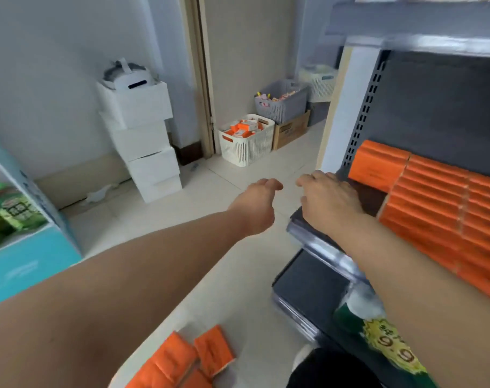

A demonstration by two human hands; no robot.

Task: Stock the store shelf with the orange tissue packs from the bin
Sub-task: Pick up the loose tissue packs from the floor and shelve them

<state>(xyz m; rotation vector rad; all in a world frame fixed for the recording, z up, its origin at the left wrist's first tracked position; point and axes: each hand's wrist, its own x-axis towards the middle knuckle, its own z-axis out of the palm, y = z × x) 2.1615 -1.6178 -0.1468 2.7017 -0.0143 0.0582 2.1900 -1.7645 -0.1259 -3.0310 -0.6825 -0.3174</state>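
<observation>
Orange tissue packs stand in rows on the grey store shelf at the right. More loose orange tissue packs lie in a bin at the bottom of the view, its rim barely visible. My left hand hovers over the floor just left of the shelf's edge, fingers loosely curled, holding nothing. My right hand is spread over the shelf's front left corner, beside the stocked packs, palm down and empty.
A white basket with orange and white boxes stands on the floor by the door, next to a cardboard box and a grey basket. Stacked white boxes stand by the wall. A teal carton is at left.
</observation>
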